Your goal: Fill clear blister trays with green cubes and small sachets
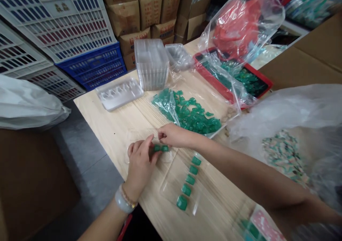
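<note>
My left hand (140, 161) and my right hand (173, 135) meet over a clear plastic tray (135, 136) on the wooden table (112, 123). Both pinch at two small green pieces (161, 148) lying side by side between their fingertips. Just to the right lies another clear tray (173, 184) holding a row of several green pieces (189, 179). Behind my right hand, a heap of loose green pieces (192, 113) lies on an opened clear bag.
A stack of clear trays (151, 63) and a single empty tray (119, 93) stand at the table's far side. A red tray (260, 77) with more green pieces sits under plastic bags. White and blue crates and cardboard boxes line the back. A large plastic bag (288, 127) lies right.
</note>
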Motion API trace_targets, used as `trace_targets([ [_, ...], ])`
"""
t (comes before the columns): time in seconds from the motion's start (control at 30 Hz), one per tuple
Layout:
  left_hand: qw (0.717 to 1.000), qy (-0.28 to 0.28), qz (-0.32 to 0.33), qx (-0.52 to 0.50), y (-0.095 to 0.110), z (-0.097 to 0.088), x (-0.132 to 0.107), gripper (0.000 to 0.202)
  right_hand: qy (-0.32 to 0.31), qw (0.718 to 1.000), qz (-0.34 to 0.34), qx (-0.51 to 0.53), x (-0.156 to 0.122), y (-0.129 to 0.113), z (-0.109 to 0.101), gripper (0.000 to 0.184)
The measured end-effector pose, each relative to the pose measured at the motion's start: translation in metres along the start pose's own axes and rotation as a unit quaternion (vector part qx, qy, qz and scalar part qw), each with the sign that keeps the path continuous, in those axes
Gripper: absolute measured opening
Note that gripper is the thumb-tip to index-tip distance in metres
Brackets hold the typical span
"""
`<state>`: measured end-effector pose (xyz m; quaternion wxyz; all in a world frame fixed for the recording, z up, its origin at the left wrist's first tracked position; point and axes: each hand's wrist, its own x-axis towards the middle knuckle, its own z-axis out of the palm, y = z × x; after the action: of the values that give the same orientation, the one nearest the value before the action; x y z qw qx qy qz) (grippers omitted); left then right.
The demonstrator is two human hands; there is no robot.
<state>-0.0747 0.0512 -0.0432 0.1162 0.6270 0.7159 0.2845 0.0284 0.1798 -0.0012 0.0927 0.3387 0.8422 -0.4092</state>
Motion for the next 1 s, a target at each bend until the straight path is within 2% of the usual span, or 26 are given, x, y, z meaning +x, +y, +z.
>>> trace_targets([
  [0.13, 1.0, 0.012, -0.002, -0.009, 0.0, 0.003, -0.002, 0.057, -0.015, 1.0, 0.003, 0.012, 0.0, 0.0, -0.003, 0.014],
  [0.23, 1.0, 0.016, -0.01, -0.009, 0.0, 0.005, -0.001, 0.054, -0.017, 0.998, 0.002, -0.055, 0.007, -0.002, 0.0, 0.002],
  [0.4, 1.0, 0.023, -0.003, -0.006, -0.002, 0.006, -0.001, 0.053, -0.091, 0.975, 0.005, -0.201, 0.016, -0.012, -0.002, 0.017],
  [0.53, 1.0, 0.014, -0.013, -0.008, -0.001, 0.004, -0.002, 0.053, -0.121, 0.961, -0.012, -0.248, 0.015, -0.017, -0.004, 0.02],
  [0.73, 0.998, 0.01, -0.029, -0.048, -0.002, 0.005, -0.003, 0.061, -0.067, 0.955, -0.111, -0.269, 0.013, -0.005, 0.004, 0.017],
  [1.0, 0.998, 0.019, -0.019, -0.057, -0.004, 0.007, -0.004, 0.065, 0.027, 0.962, -0.087, -0.259, 0.019, -0.003, 0.02, 0.021],
])
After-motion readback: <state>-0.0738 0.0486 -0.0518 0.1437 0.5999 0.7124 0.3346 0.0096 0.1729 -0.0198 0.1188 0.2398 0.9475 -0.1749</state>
